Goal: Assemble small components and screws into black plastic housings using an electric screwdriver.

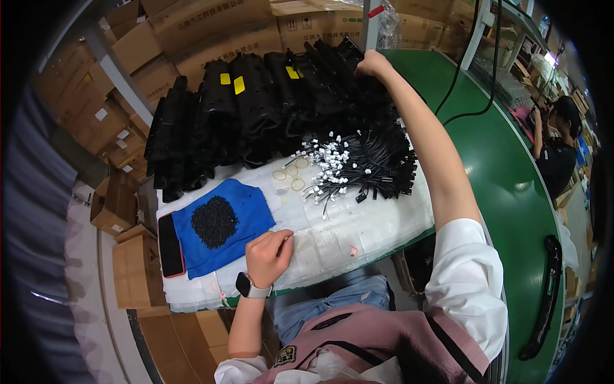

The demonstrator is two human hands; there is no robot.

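My right arm stretches to the back of the table. There my right hand (pixel 375 64) is closed at the end of a black plastic part (pixel 349 56), its fingertips partly hidden. This part lies at the right end of a row of similar long black plastic parts (pixel 256 96), some with yellow labels. My left hand (pixel 269 256) rests curled at the near table edge; whatever is inside it, if anything, is hidden. Beside it lies a blue cloth (pixel 256 206) bearing a heap of tiny black pieces (pixel 214 222). A bundle of black cables (pixel 377 160) with white connectors lies right of centre.
Several yellow rubber bands (pixel 298 184) lie near the cables. A dark phone (pixel 170 246) sits at the cloth's left edge. On the right runs a green conveyor belt (pixel 505 211) carrying a long black part (pixel 543 297). Cardboard boxes (pixel 211 32) stand behind; a person (pixel 559 150) sits far right.
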